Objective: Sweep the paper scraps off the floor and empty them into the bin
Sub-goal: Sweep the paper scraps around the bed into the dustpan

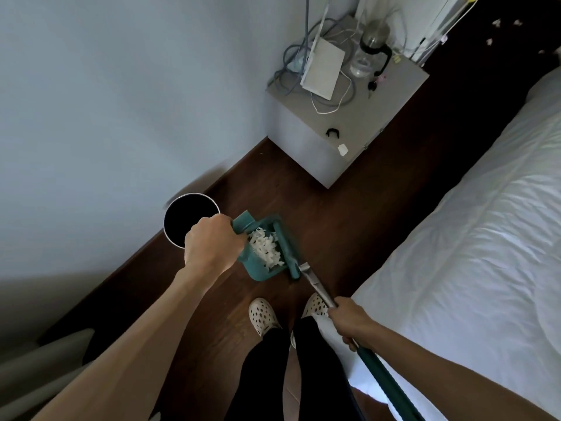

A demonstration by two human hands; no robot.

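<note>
Teal plastic marks both tools. The dustpan (258, 253) sits just right of the bin (188, 220), its near-left corner touching or almost touching the bin's rim; I cannot tell which. The left hand (212, 244) is clenched round the pan's handle, knuckles up, and partly covers the bin's right edge. White scraps (267, 247) lie heaped inside the pan. The broom (287, 250) lies with its teal head across the pan's right edge, on the side away from the bin, and its handle runs from there toward the lower right. The right hand (349, 320) grasps that handle with fingers wrapped round it, well to the right of the bin and nearer the camera.

The bin is round and dark inside, with a pale rim, and stands on the brown wood floor (334, 226) against the wall (106, 101). Beyond the bin and to its right, a grey nightstand (364, 117) stands in the corner, carrying cables, a white flat box and a glass jug. Far to the right of the bin is a bed (470, 223) with white bedding. Nearer than the bin, two pale perforated shoes (262, 316) stand on the floor below dark trouser legs. A few more white scraps (494, 24) lie on the floor far beyond the nightstand.
</note>
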